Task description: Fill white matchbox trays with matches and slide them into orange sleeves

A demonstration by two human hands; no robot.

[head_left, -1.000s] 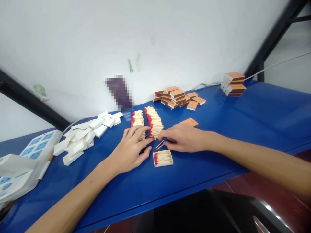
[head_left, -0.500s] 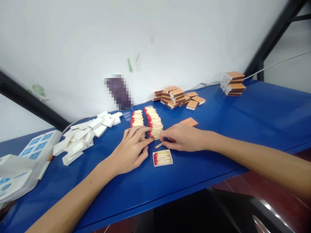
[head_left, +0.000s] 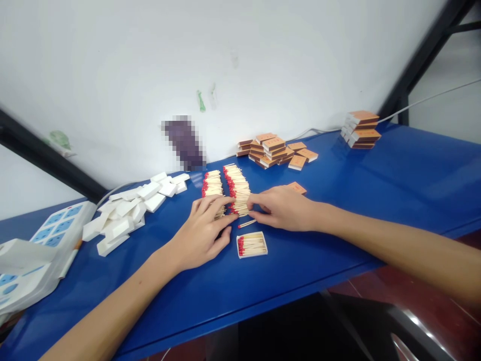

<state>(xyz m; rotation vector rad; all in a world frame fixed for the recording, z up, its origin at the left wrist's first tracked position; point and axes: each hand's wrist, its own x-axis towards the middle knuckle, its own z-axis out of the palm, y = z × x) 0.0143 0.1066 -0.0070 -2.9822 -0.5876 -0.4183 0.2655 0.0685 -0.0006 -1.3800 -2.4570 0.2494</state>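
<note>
Two rows of red-headed matches lie side by side, a left row (head_left: pixel 212 184) and a right row (head_left: pixel 236 185). My left hand (head_left: pixel 205 228) rests with fingers spread over the near end of the left row, fingertips reaching the right row. From the right, my right hand (head_left: pixel 276 208) has its thumb and forefinger curled at the near end of the right row. A match (head_left: pixel 246 223) sticks out from under its thumb; the exact grip is partly hidden. Just in front, a white matchbox tray (head_left: pixel 252 256) holds a layer of matches, heads to the left.
Orange matchboxes are heaped (head_left: pixel 274 148) by the wall and stacked (head_left: pixel 363 131) at the right. A single matchbox (head_left: pixel 298 187) lies behind my right hand. White trays (head_left: pixel 126 210) are piled at the left, beside a power strip (head_left: pixel 56 225). The blue table's (head_left: pixel 225 301) front edge is near me.
My right hand has shifted slightly away from me, towards the near end of the right match row. More of the match by its thumb shows. My left hand stays put.
</note>
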